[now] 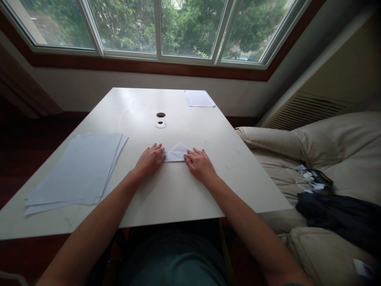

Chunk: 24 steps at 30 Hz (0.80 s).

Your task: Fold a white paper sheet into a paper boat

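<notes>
A person's left hand (149,159) and right hand (200,163) rest, fingers extended, at opposite ends of a folded paper (176,152) on a white table (178,198), near a paper stack (79,167); from here I cannot tell whether either pinches it.

White-framed four-pane window (158,29): reddish-brown trim (178,69); green leafy trees (190,31) outside; daylight enters.
Off-white plain wall (80,89): below trim.
Brown hanging curtain (29,87): left of window.
Smooth white worktop (244,182): wall beyond far edge.
Dark reddish floor (18,159): left of worktop.
Beige padded sofa (342,135): right of worktop.
</notes>
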### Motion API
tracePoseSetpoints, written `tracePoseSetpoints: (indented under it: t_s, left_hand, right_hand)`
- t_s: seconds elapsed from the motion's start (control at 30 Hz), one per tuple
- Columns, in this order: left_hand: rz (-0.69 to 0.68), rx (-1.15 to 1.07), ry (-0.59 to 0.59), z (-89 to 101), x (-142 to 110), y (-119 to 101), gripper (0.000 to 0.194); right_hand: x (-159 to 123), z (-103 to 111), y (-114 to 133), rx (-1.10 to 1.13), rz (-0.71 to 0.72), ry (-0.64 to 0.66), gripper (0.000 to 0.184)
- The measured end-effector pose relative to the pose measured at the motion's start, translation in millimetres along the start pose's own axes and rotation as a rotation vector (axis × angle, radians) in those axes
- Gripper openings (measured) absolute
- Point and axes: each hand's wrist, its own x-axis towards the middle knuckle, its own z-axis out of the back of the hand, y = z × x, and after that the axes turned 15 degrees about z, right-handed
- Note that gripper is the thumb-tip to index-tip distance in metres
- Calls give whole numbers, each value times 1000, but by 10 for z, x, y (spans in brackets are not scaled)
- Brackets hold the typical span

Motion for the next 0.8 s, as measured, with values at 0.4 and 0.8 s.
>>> tracePoseSetpoints:
  t_s: [0.4, 0.8]
  left_hand:
    - [172, 58, -121, 107, -55, -101, 31]
    - [160, -141, 25, 93, -35, -143, 21]
  right_hand:
    - [33, 30, 160, -98, 71, -147, 26]
    - [45, -5, 146, -13, 118, -96, 21]
